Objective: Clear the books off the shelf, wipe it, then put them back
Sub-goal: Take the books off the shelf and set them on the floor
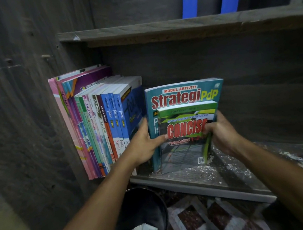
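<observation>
You have two books upright between your hands at the middle of the shelf (202, 185): the tall teal Strategi PdP book (182, 97) behind and the smaller green Concise book (184, 128) pressed against its front. Your left hand (144, 144) grips their left edge, thumb laid across the covers and fingers tucked behind. Your right hand (223, 135) curls round the right edge of the Concise book. White dust (226, 169) lies thick on the board, so this looks like the clearing stage, not the return. Squeeze both covers together so the small one cannot slide down, lift them straight up a little before drawing them toward you, and keep their bottom edges from dragging through the dust. Mind the row of books (99, 124) standing against the left wall. The thick blue book (134, 107) at its end sits just beside your left hand and may tip once its neighbours are gone. Count: two books in hand; three blue Fokus spines (116, 119) side by side; the rest of the row is about a dozen, too tightly packed to count exactly; one bin (164, 210) below.
</observation>
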